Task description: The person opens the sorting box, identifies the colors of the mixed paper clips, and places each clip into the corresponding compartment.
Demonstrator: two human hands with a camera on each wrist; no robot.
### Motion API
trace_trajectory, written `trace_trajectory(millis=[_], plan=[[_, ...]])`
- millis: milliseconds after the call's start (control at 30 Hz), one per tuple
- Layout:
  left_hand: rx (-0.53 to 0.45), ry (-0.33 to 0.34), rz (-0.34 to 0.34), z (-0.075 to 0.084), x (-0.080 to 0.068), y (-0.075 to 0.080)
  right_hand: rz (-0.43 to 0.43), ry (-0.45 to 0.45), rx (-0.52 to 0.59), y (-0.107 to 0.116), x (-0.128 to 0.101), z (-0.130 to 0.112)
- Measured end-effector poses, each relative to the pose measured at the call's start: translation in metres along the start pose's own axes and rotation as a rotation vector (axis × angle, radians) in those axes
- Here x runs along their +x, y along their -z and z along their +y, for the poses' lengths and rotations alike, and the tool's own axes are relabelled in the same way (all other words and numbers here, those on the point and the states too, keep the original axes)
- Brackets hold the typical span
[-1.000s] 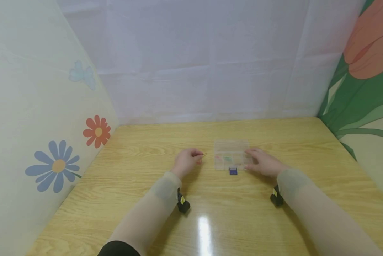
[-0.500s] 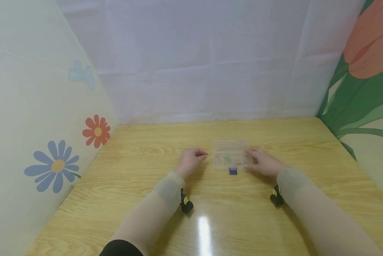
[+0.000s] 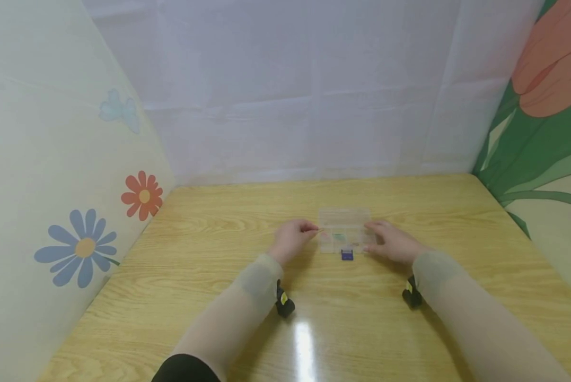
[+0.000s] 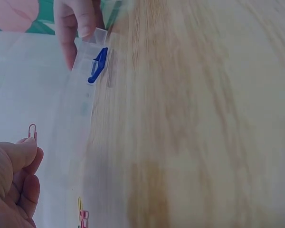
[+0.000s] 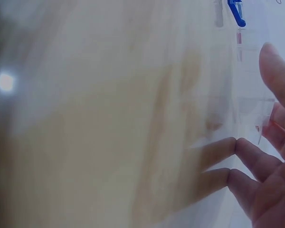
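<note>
A clear plastic box (image 3: 326,248) with small compartments stands on the table, its lid (image 3: 344,215) raised at the back and a blue latch (image 3: 347,255) at the front. My left hand (image 3: 291,240) pinches a paper clip (image 4: 32,125) between thumb and forefinger at the box's left end; it looks red in the left wrist view. My right hand (image 3: 395,243) holds the right end between thumb and fingers, with some fingertips down on the table in the right wrist view. Faint pink and green bits show inside the compartments, too small to make out.
A pink and a yellow paper clip (image 4: 84,216) appear at the lower edge of the left wrist view. The wooden table (image 3: 194,254) reaches back to a white cloth (image 3: 285,106). Flower-printed panels (image 3: 27,159) stand at both sides.
My left hand has moved right with the paper clip, from beside the box to its left edge. Reddish items seen under that hand earlier are now hidden. The right hand keeps its place.
</note>
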State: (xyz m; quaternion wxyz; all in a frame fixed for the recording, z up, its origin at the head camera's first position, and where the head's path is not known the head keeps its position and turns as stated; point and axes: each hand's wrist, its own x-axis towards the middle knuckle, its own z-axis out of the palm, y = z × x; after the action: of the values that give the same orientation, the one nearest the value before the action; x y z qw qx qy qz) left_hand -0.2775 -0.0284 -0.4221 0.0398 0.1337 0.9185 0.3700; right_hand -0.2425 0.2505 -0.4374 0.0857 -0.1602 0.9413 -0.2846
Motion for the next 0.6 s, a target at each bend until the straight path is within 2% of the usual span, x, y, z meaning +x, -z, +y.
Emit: trace_trajectory(millis=[367, 600], plan=[[-0.016, -0.012, -0.038, 0.012, 0.004, -0.009, -0.005, 0.000, 0.012, 0.000, 0.000, 0.002], [0.016, -0.046, -0.046, 0.020, 0.004, -0.014, -0.006, -0.001, 0.015, 0.000, 0.001, 0.003]])
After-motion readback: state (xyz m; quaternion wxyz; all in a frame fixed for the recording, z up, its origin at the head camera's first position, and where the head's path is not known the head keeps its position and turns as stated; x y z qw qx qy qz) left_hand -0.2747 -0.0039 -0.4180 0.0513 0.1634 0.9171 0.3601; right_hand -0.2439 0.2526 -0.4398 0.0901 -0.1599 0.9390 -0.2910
